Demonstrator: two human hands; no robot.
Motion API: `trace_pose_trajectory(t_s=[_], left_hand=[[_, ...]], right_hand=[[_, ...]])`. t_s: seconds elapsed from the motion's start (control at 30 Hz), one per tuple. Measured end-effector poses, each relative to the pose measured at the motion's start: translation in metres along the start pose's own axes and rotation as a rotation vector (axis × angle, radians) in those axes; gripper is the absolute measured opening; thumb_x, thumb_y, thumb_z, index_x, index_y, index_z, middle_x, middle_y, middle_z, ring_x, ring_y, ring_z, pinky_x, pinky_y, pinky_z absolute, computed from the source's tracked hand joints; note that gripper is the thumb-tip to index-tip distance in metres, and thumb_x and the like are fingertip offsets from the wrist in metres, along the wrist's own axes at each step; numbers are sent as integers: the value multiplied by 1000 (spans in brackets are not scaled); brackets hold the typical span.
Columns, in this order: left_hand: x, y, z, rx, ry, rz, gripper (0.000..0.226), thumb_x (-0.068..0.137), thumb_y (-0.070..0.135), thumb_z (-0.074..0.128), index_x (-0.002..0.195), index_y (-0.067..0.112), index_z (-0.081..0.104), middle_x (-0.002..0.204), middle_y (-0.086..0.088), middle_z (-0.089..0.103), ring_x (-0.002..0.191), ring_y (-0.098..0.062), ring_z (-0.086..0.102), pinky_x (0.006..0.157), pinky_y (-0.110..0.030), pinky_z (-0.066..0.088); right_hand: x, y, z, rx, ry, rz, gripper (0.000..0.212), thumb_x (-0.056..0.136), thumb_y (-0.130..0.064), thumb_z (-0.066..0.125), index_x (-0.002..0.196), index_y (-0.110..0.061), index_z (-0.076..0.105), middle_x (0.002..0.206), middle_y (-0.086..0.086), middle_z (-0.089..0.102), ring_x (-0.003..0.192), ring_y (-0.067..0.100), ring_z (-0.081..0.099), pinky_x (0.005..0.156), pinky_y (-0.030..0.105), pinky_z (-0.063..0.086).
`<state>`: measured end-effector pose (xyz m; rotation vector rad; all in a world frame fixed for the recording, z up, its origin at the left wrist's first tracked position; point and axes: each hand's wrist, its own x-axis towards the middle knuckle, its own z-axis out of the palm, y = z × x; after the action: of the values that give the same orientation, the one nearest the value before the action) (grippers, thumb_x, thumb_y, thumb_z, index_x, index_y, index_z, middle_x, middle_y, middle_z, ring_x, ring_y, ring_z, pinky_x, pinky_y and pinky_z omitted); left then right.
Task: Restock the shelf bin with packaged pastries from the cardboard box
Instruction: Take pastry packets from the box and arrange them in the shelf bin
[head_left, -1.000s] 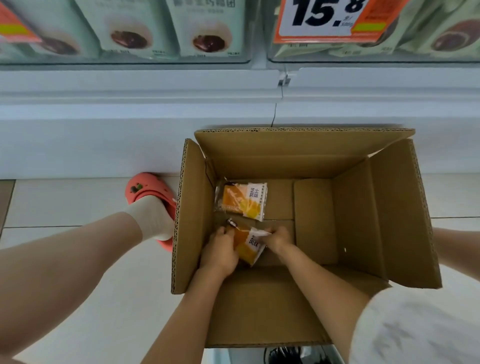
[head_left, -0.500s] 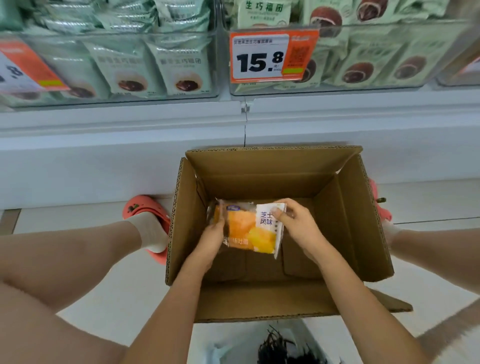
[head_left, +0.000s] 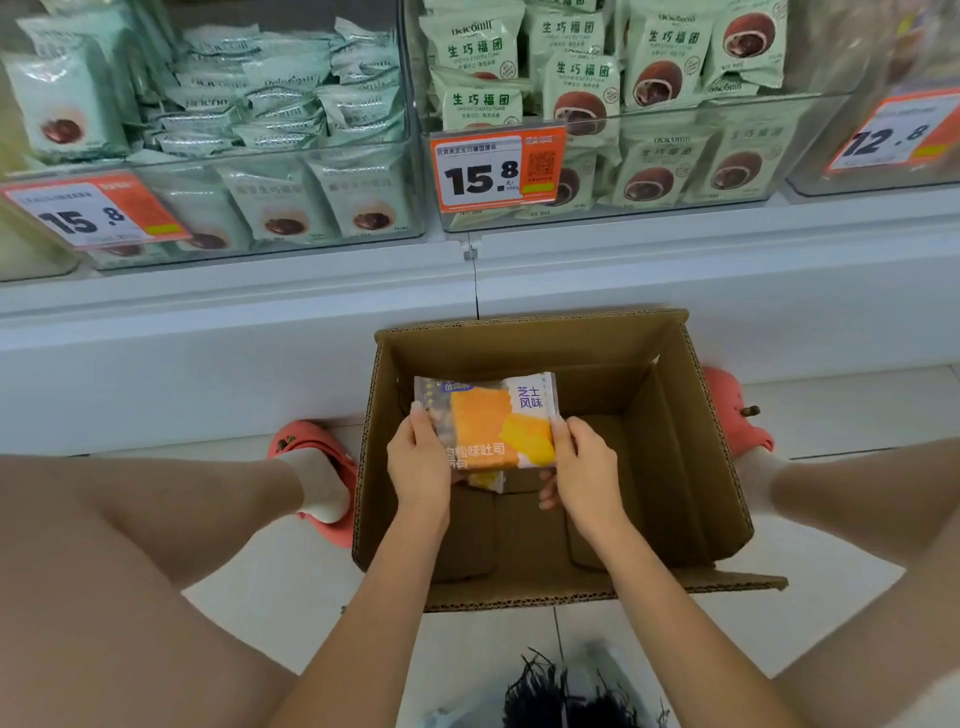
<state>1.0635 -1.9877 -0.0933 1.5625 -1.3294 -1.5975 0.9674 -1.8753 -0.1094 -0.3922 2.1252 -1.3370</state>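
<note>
An open cardboard box (head_left: 680, 447) stands on the floor tiles between my feet, below the shelf. Above its opening I hold orange-and-white pastry packets (head_left: 488, 421), stacked, with the edge of a second packet showing under the top one. My left hand (head_left: 418, 462) grips the left edge, thumb on top. My right hand (head_left: 582, 467) grips the right edge, fingers curled beneath. The visible box bottom shows no other packets. Clear shelf bins (head_left: 597, 208) above hold green packaged pastries.
A second clear bin (head_left: 291, 244) with green packets sits at the left, another (head_left: 883, 176) at the far right. Orange price tags (head_left: 496, 171) hang on the bin fronts. My pink slippers (head_left: 311, 441) flank the box. A white bag (head_left: 571, 691) lies near me.
Both hands gathered the packets from the box bottom and lifted them up above the box. My view tilted upward, bringing the shelf bins into sight.
</note>
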Motion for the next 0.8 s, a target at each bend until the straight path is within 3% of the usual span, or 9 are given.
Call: trace_pose_trajectory(t_s=[0.13, 0.23, 0.33, 0.4, 0.5, 0.57, 0.63, 0.73, 0.8], left_hand=[[-2, -4, -7, -13, 107, 25, 39, 101, 39, 36, 74, 21, 58, 82, -11, 68, 86, -33, 67, 81, -56, 53], [-1, -1, -8, -124, 97, -19, 37, 100, 42, 37, 77, 23, 60, 85, -10, 69, 89, -33, 68, 85, -57, 52], [2, 4, -4, -168, 43, 2, 38, 100, 42, 37, 77, 23, 60, 82, -9, 67, 88, -34, 66, 85, -54, 52], [1, 7, -2, -116, 99, 144, 43, 100, 41, 38, 67, 22, 58, 72, -8, 62, 73, -31, 62, 74, -47, 52], [-8, 23, -2, 15, 244, 460, 43, 102, 30, 36, 61, 20, 47, 56, 2, 49, 52, -8, 48, 55, -32, 41], [-18, 48, -1, 9, 263, 605, 41, 102, 25, 36, 64, 21, 48, 56, 6, 49, 52, -5, 48, 52, -23, 38], [-24, 77, 0, 7, 254, 734, 40, 102, 21, 35, 64, 24, 46, 55, 9, 47, 52, 0, 49, 51, -15, 35], [-32, 120, 8, -6, 185, 890, 40, 99, 32, 33, 68, 15, 53, 57, 10, 53, 54, -4, 53, 53, -18, 40], [-40, 146, 16, -21, 174, 926, 42, 99, 33, 34, 68, 12, 54, 57, 9, 54, 51, -5, 53, 51, -23, 43]], right_hand=[[1, -5, -8, -111, -64, -109, 27, 100, -34, 37, 95, -15, 54, 77, 1, 60, 54, 11, 54, 42, 20, 47], [2, -24, -15, 24, -97, -201, 29, 100, -32, 39, 93, -10, 57, 75, -2, 63, 49, 9, 56, 44, 21, 50], [3, -39, -23, 126, -133, -230, 23, 100, -29, 38, 99, -18, 59, 80, -3, 65, 55, 7, 62, 48, 23, 54], [2, -46, -28, 163, -158, -253, 24, 100, -28, 38, 102, -17, 59, 87, -2, 68, 60, 9, 66, 49, 22, 55], [1, -59, -35, 217, -142, -299, 24, 99, -28, 39, 101, -13, 58, 87, 0, 71, 57, 17, 68, 47, 24, 56], [1, -73, -41, 225, -111, -352, 22, 99, -27, 38, 100, -14, 57, 90, -1, 71, 63, 19, 70, 49, 23, 56], [0, -94, -51, 270, -97, -395, 20, 99, -28, 37, 99, -19, 54, 99, -4, 68, 82, 15, 71, 59, 24, 58], [-1, -139, -72, 355, -101, -407, 20, 91, -40, 42, 102, -26, 50, 103, -5, 66, 94, 8, 66, 73, 22, 56], [-1, -172, -88, 347, -116, -406, 16, 87, -38, 56, 102, -33, 53, 98, -14, 67, 90, -2, 65, 73, 16, 53]])
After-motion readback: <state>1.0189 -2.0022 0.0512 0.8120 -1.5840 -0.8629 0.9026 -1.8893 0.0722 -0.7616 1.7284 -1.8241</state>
